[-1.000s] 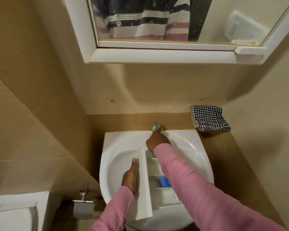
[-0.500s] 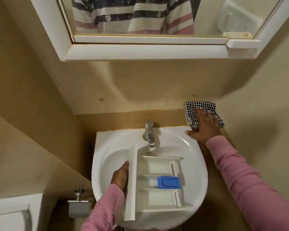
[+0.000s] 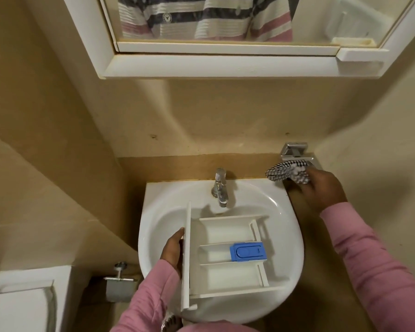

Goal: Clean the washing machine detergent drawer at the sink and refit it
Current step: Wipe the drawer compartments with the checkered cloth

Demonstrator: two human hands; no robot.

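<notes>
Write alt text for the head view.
A person's left hand holds a white plastic detergent drawer with a blue insert in a white ceramic sink, while the right hand grips a black-and-white checked cloth right of the chrome tap.

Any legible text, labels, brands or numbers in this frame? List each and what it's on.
No text here can be read.
Round emblem on the striped shirt seen in the mirror: too small and blurred to read.
Blue insert in the detergent drawer: moulded shapes only, no legible lettering.
Checked cloth: pattern only, no label visible.
</notes>
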